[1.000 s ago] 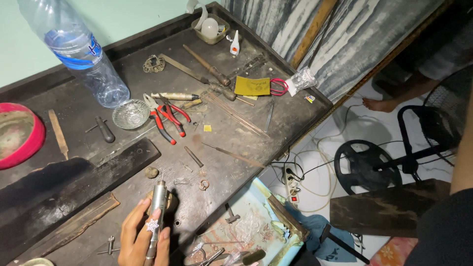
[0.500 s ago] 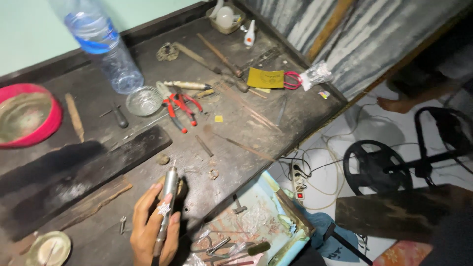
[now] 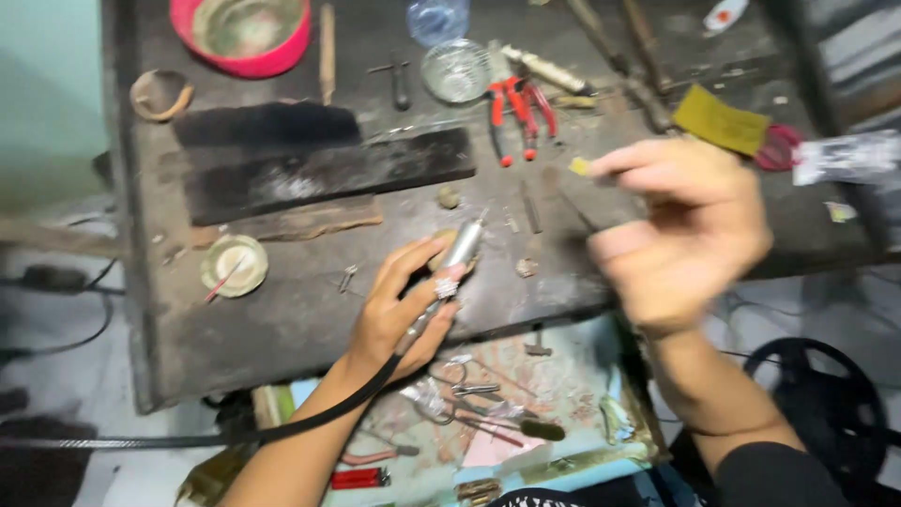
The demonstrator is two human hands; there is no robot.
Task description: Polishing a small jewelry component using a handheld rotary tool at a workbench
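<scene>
Dark, scuffed wooden workbench [image 3: 282, 329], items left to right. Round pink-rimmed metal bowl [image 3: 241, 30] stood at the far left edge; small brass dish [image 3: 234, 265] lay nearer. Left hand [image 3: 399, 314] was clasped around a slim silver rotary handpiece [image 3: 449, 272] with black flexible cable [image 3: 282, 430], its tip resting on the bench surface. Red-handled pliers [image 3: 514, 105] lay beyond. Right hand [image 3: 680, 235], blurred, hovered above the bench; whether it held anything could not be told.

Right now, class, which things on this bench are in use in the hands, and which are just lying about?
In use: left hand, metal handpiece, its black cable, right hand.

Lying about: red pliers, red bowl, glass dish, yellow pad, dark wooden block.
</scene>
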